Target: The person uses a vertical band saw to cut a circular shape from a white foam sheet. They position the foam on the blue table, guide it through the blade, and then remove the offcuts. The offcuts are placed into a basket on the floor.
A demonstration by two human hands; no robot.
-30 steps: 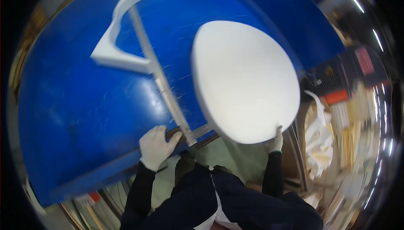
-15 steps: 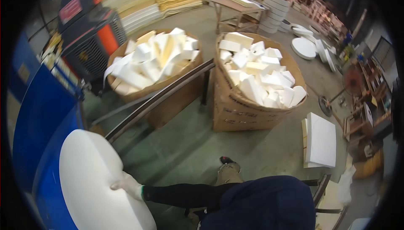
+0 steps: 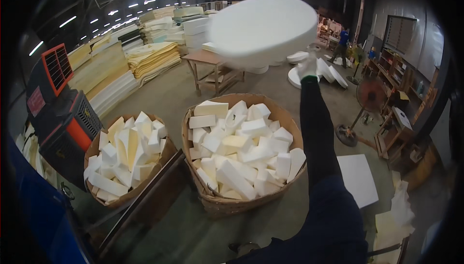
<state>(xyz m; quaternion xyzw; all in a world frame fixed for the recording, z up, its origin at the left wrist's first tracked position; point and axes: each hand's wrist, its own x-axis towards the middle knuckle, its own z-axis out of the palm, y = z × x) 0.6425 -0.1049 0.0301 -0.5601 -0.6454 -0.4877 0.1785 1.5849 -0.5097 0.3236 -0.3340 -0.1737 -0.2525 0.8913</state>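
Note:
A thick white foam disc (image 3: pixel 263 27) with a rounded rim is in the air ahead of me, tilted and blurred by motion. My right hand (image 3: pixel 308 66), in a white glove with a green cuff, reaches far forward just below the disc's right edge. Its fingers look stretched out and not wrapped round the rim; whether they still touch it is unclear. My dark-sleeved right arm (image 3: pixel 319 128) is fully extended. My left hand is out of view.
Two cardboard boxes full of foam offcuts stand ahead, the left box (image 3: pixel 166 160) and the right box (image 3: pixel 297 179). A metal rail (image 3: pixel 140 206) runs beside them. Beyond are a wooden table (image 3: pixel 205 58), foam discs (image 3: pixel 333 70) on the floor, a standing fan (image 3: pixel 369 95) and a distant person (image 3: pixel 343 44).
My right hand has swung from the lower left, where it gripped the foam disc beside the blue panel, to far ahead. The disc has moved up and right. The view has tilted up.

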